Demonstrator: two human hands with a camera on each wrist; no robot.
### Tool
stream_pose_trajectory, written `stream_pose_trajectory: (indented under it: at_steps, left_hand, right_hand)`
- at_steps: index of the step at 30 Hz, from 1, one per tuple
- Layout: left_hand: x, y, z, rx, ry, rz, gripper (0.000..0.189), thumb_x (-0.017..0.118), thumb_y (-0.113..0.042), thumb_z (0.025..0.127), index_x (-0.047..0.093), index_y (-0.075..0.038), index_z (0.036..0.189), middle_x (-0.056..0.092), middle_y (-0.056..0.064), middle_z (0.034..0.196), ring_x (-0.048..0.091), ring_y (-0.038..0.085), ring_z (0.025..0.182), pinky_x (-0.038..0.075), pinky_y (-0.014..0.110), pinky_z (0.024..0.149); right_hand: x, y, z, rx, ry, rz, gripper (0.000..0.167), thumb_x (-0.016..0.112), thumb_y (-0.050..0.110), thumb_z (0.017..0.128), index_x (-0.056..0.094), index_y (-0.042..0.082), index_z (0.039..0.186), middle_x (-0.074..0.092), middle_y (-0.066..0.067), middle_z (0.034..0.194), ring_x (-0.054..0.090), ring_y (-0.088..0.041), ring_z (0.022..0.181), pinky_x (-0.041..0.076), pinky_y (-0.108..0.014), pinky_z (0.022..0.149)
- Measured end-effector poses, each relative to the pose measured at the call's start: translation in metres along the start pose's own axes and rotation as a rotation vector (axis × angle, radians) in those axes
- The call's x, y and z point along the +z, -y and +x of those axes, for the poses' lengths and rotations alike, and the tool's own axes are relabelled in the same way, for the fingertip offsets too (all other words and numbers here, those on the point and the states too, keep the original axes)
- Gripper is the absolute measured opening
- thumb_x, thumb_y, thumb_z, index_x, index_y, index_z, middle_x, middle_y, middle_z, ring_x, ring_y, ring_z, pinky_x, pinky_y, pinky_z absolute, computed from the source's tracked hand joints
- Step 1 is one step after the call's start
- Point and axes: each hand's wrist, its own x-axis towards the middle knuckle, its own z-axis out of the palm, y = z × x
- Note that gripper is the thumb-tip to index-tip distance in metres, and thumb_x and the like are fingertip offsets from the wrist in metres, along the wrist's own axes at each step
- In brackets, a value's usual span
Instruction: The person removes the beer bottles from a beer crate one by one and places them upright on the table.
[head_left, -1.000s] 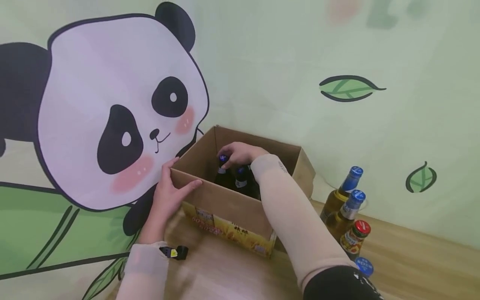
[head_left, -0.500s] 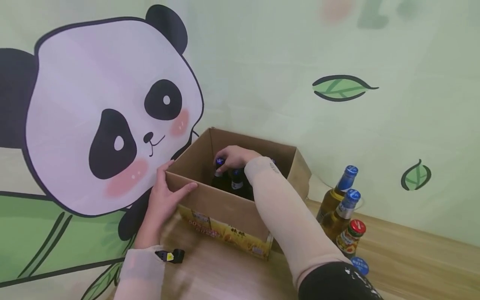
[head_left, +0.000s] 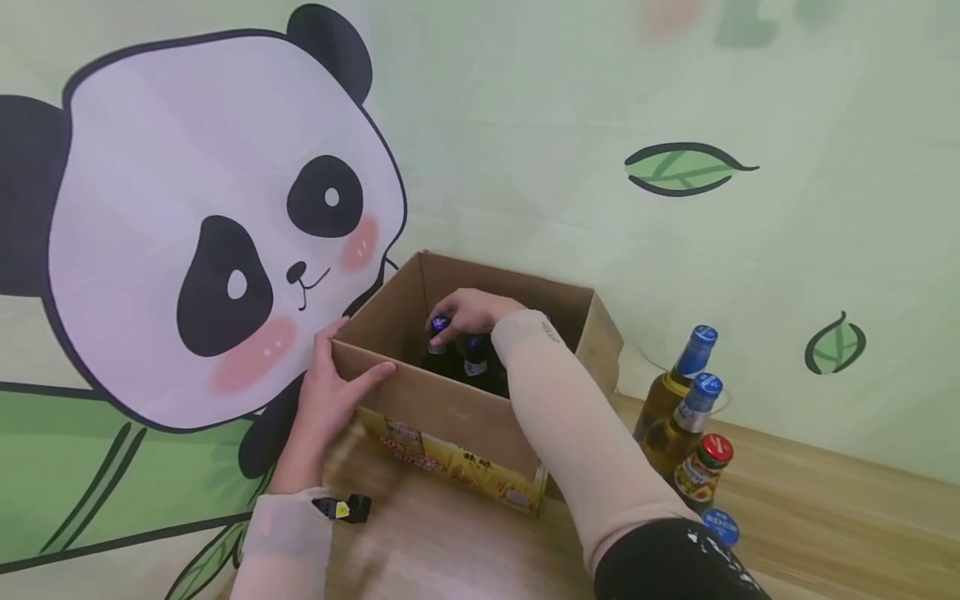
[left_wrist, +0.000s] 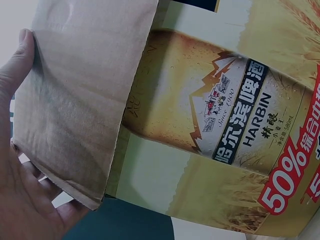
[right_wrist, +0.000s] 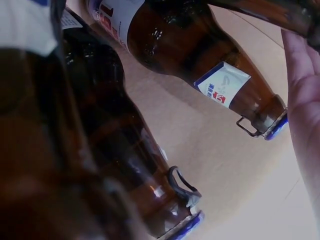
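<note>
An open-topped cardboard box (head_left: 450,379) with a yellow beer print stands on the table. At its near left corner, my left hand (head_left: 330,400) grips the box, thumb over the front rim and fingers along the left side. The left wrist view shows a brown flap (left_wrist: 90,90) beside this hand. My right hand (head_left: 468,312) reaches inside and pinches the neck of a blue-capped beer bottle (head_left: 438,347). Another beer bottle (head_left: 476,364) stands close beside it. Brown bottles (right_wrist: 170,40) fill much of the right wrist view; their bases are hidden.
Right of the box stand two amber bottles (head_left: 667,400) with blue caps, a red-capped bottle (head_left: 701,475) with a colourful label, and another blue cap (head_left: 722,527) partly behind my right arm. A panda-printed backdrop (head_left: 525,167) rises behind the wooden table (head_left: 825,508).
My right hand and the bottle it pinches sit slightly lower in the box than a second ago. My left hand keeps its grip on the corner. The head view has shifted a little.
</note>
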Motion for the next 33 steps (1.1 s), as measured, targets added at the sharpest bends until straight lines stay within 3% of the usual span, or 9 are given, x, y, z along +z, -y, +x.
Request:
stream_pose_trajectory:
  at_steps: [19,33]
  left_hand:
    - [0.0,-0.004,-0.001,0.001,0.017,0.0,0.1,0.079,-0.057,0.08,0.02,-0.033,0.157,0.042,0.014,0.15,0.046,0.037,0.128,0.039,0.063,0.106]
    - [-0.001,-0.001,0.002,0.009,0.017,0.004,0.1,0.08,-0.056,0.08,0.021,-0.03,0.157,0.041,0.015,0.15,0.046,0.037,0.128,0.039,0.062,0.106]
  right_hand:
    - [0.002,0.011,0.002,-0.129,-0.064,-0.16,0.028,0.07,0.032,0.096,0.071,0.013,0.116,0.068,-0.001,0.109,0.059,-0.018,0.1,0.05,-0.032,0.091]
    - [-0.002,0.025,0.001,-0.2,-0.229,-0.063,0.027,0.068,0.037,0.096,0.071,0.017,0.113,0.068,0.003,0.105,0.061,-0.013,0.094,0.051,-0.026,0.087]
